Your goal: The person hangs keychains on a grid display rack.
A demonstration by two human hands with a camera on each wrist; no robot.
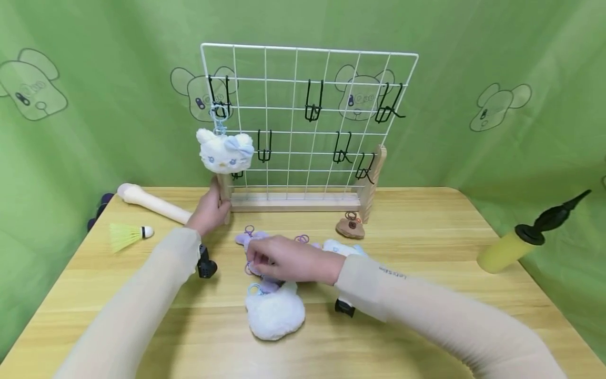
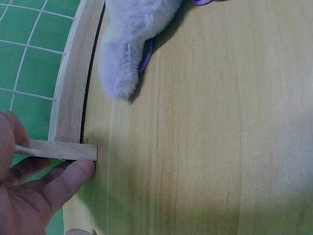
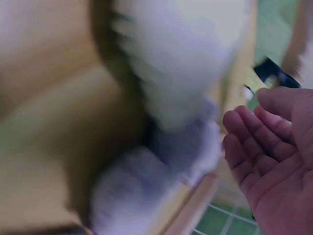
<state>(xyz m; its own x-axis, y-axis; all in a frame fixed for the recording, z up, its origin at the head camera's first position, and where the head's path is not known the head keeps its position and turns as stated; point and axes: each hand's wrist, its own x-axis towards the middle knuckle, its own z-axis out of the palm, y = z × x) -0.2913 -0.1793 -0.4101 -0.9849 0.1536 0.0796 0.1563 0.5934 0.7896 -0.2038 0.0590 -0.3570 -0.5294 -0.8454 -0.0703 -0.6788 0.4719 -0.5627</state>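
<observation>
Nearest, mid-worktop (image 1: 416,221): a white plush (image 1: 275,313), no face showing, w/ a blue ring (image 1: 254,289) at its far-left edge. Looks light & squashy, no fragile parts seen; a pinch on the ring prob. beats grabbing the fur, which would just give.

Just beyond it, a purple plush (image 1: 270,286) pokes out, partly hidden under the right hand (image 1: 289,258). That hand's empty — fingers loosely curved, per the right wrist view, tho that view's blurry.

Slightly farther, to the hand's right, a blue-and-white plush (image 1: 343,246), half covered by the sleeve. Far side of the hand, approx. level w/ it, a second purple plush (image 1: 242,239) w/ a purple ring (image 1: 249,229): also soft & light, I'd guess, & the stiff ring would be the best hold. Far right, near the rack's foot, a small brown plush (image 1: 350,228).

Left hand (image 1: 210,208) pinches the left wooden post (image 1: 224,192) btwn thumb & fingers — hard, stiff stuff, shouldn't slip much. Above it a bow-wearing plush (image 1: 226,152) hangs at the left of the wire grid (image 1: 296,49); black hooks (image 1: 313,112) dot the rest.
</observation>
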